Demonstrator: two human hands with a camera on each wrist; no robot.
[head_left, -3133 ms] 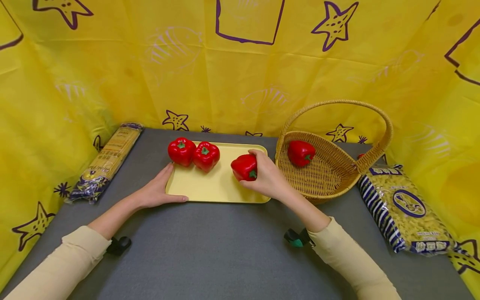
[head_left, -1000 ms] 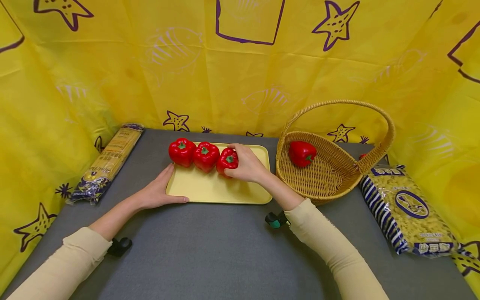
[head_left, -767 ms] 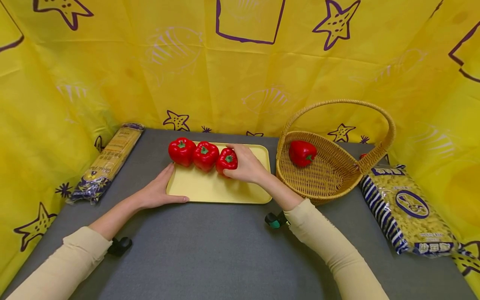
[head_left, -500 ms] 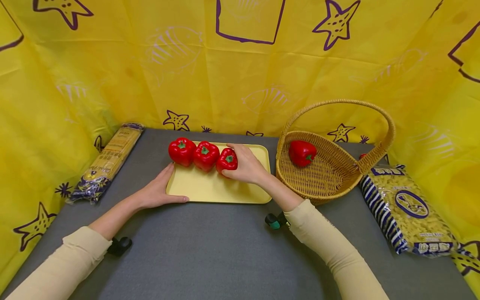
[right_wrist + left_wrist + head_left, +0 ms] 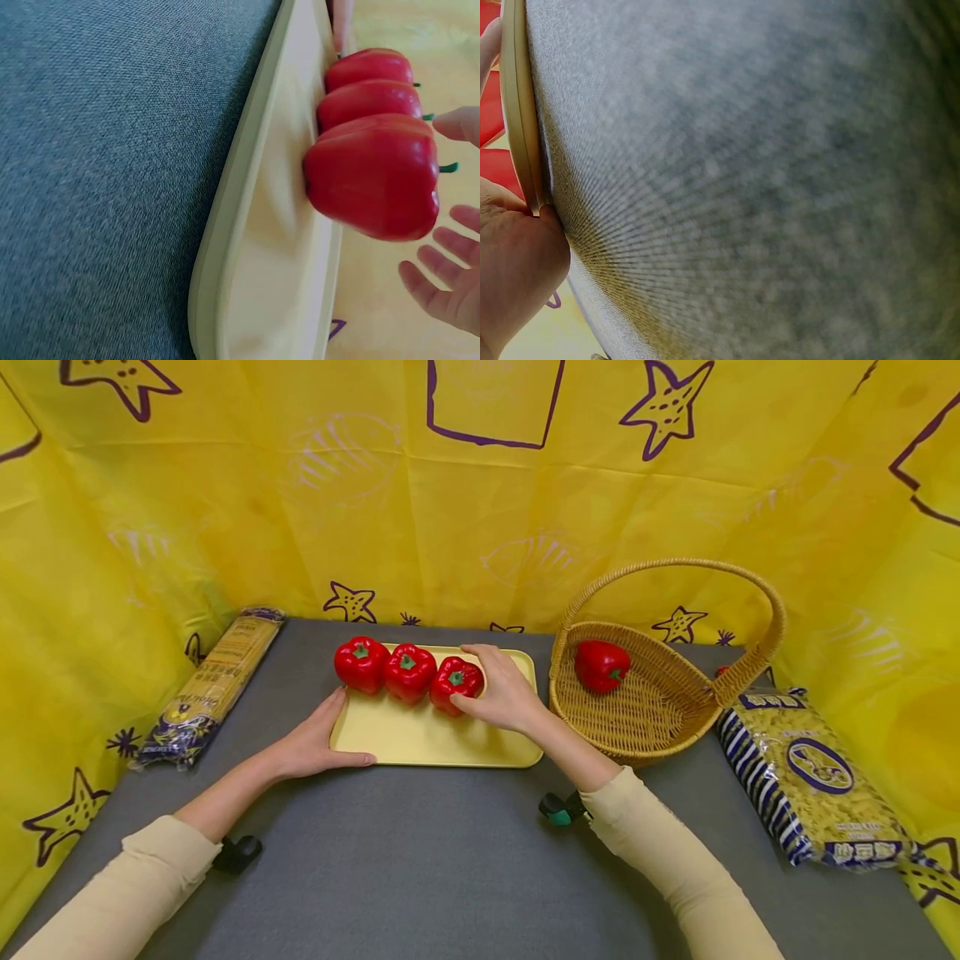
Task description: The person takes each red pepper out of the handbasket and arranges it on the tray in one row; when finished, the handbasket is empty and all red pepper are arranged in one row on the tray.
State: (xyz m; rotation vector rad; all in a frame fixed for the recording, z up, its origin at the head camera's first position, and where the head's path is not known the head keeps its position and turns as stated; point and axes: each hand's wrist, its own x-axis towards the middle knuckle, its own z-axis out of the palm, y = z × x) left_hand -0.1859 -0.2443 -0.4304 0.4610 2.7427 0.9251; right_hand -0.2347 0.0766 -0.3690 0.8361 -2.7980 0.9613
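Three red bell peppers stand in a row on a pale yellow tray point(image 5: 420, 743), stems up: the left pepper point(image 5: 362, 664), the middle pepper point(image 5: 409, 673) and the right pepper point(image 5: 454, 685). My right hand point(image 5: 504, 689) is beside the right pepper; in the right wrist view its spread fingers point(image 5: 435, 274) show a gap from that pepper point(image 5: 375, 180). At the tray's near left corner, my left hand point(image 5: 311, 743) rests against the tray, thumb straight along the front edge and fingers at the left side. The left wrist view shows that hand point(image 5: 517, 262) against the tray's rim point(image 5: 519, 97).
Right of the tray stands a wicker basket point(image 5: 660, 739) with a tall handle and another red pepper point(image 5: 602, 666) inside. A bag of pasta point(image 5: 817, 777) lies at the far right, a spaghetti pack point(image 5: 217, 685) at the left. Yellow cloth point(image 5: 480, 510) hangs behind the grey table point(image 5: 420, 860).
My right hand brought the right pepper leftward over the tray and stood it beside the other two. Since half a second ago its fingers have opened and moved slightly right. The left hand stayed put.
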